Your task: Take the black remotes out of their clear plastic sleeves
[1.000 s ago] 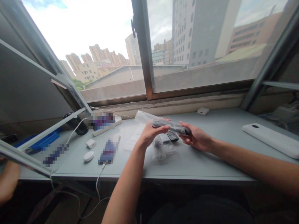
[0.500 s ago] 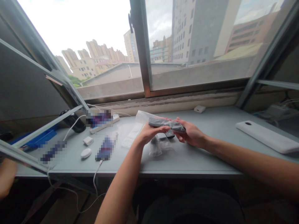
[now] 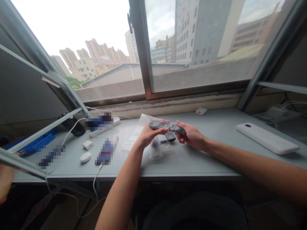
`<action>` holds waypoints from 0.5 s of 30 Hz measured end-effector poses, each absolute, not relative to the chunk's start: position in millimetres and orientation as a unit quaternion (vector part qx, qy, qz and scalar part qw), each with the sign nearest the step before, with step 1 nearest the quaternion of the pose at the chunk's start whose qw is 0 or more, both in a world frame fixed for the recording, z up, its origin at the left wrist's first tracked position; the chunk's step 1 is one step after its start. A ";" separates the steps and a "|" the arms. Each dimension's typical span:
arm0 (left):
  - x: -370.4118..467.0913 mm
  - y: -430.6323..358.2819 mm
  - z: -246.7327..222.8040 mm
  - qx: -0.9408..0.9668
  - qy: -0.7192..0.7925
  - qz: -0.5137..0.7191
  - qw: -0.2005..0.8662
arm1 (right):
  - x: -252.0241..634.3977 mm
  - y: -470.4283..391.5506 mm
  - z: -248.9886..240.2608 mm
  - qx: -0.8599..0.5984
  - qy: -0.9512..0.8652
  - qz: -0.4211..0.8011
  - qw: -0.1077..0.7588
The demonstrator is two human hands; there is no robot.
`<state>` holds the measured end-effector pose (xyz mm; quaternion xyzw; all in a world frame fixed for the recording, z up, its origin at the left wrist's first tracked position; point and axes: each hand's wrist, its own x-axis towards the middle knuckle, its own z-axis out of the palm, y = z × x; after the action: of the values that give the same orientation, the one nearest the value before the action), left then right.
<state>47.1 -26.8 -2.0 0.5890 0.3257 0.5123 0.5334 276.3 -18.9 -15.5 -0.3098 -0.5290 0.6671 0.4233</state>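
Note:
Both hands hold a dark, long, flat item in clear plastic (image 3: 177,128) over the middle of the desk; its exact kind is unclear. My left hand (image 3: 147,135) grips one end, thumb along the near side. Around the other end, the fingers of my right hand (image 3: 192,135) are closed. Just beneath lies a small black remote control (image 3: 170,136) with rows of buttons, partly covered by the held item. Crumpled clear plastic bags (image 3: 157,151) rest near my left wrist. Behind that hand spreads a white translucent plastic sheet or bag (image 3: 133,139).
To the left are a white power strip (image 3: 105,127), a white adapter (image 3: 88,144), a white oval object (image 3: 85,157) and cabled devices with blurred screens. A long white device (image 3: 266,138) lies right. Metal shelf posts flank the desk (image 3: 206,166). Another person's arm (image 3: 6,182) shows far left.
The view has shifted slightly, moving most things a little left in the picture. More of the remote control shows below the held item. Both hands keep their grip.

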 end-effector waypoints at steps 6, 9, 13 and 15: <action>47.3 -27.7 -2.4 0.589 0.330 0.489 0.552 | 271.4 -25.8 -13.2 -0.281 -0.530 0.702 0.383; 46.0 -28.2 -0.1 0.575 0.323 0.503 0.559 | 272.3 -23.7 -11.4 -0.286 -0.524 0.695 0.401; 45.0 -26.7 1.5 0.537 0.313 0.554 0.554 | 275.7 -16.7 -14.2 -0.302 -0.509 0.682 0.430; 45.6 -25.4 0.2 0.535 0.311 0.566 0.545 | 277.1 -14.4 -16.8 -0.313 -0.504 0.680 0.432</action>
<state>45.6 -25.4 0.2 0.5346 0.3110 0.5660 0.5451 277.1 -14.4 -16.8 -0.3128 -0.5037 0.6796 0.4320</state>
